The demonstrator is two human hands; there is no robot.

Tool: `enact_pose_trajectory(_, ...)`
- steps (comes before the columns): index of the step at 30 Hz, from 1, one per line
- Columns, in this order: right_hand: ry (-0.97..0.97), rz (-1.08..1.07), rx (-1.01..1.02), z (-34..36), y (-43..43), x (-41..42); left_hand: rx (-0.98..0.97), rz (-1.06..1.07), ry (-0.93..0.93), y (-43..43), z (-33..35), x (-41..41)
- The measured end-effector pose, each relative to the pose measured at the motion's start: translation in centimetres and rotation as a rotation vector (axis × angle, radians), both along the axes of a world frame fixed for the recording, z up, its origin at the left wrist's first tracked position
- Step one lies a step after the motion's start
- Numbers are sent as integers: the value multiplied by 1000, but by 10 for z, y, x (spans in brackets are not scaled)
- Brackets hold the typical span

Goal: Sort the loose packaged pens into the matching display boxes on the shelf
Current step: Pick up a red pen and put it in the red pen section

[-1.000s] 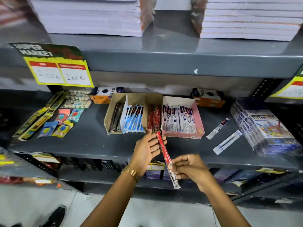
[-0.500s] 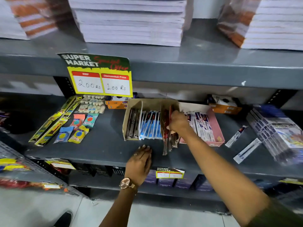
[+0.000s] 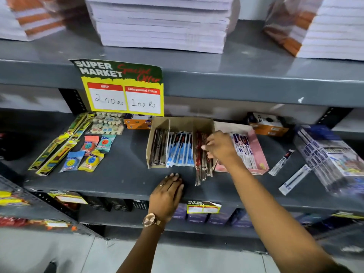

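Brown box [image 3: 182,123] holds dark, blue, red pens [image 3: 199,146].

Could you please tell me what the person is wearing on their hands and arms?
The left hand has a thin ring on one finger, and a rose-gold round-faced watch sits on that wrist. The right hand shows no ring or watch. Both forearms are bare; a dark sleeve edge shows only at the lower right corner.

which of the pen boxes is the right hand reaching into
The red-pack section at the right end of the brown cardboard box; the right hand is over it, not the blue packs or the pink box.
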State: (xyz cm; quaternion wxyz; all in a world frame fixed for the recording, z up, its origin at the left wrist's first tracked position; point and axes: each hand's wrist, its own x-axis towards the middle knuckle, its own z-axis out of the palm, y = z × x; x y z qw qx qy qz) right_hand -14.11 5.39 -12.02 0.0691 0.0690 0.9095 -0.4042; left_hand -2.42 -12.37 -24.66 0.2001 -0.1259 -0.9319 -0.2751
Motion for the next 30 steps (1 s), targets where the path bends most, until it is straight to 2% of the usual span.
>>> enact_pose_trajectory(2, 57, -108, -235, 1, 27, 14, 67, 20, -17, 8, 7, 5)
enact_pose_trajectory(4, 185, -178, -269, -4, 60, 27, 84, -44, 16, 25, 14, 9)
enact_pose_trajectory(7, 450, -303, -80, -8, 107, 40, 9, -310, 87, 66, 24, 13)
enact_pose_trajectory(9, 485, -382, 81, -14, 137, 42, -99, -494, 122, 95, 24, 13)
enact_pose_trajectory(11, 395, -488, 180, -19, 164, 39, -199, -587, 125, 116, 20, 10)
enact_pose_trajectory(13, 200, -531, 286, -23, 189, 34, -261, -586, 105, 137, 20, 4)
enact_pose_trajectory(15, 7, -505, 395, -27, 207, 29, -297, -511, 70, 154, 18, -1)
enact_pose_trajectory(18, -143, -472, 513, -35, 220, 19, -297, -423, -69, 165, 11, -3)
enact_pose_trajectory(21, -250, -392, 559, -38, 226, 5, -324, -426, -37, 163, 7, -2)
enact_pose_trajectory(25, -233, -374, 416, -44, 231, -5, -326, -431, 31, 164, 7, -2)
enact_pose_trajectory(30, -77, -514, -28, -50, 244, 11, -306, -421, -142, 162, -1, -5)
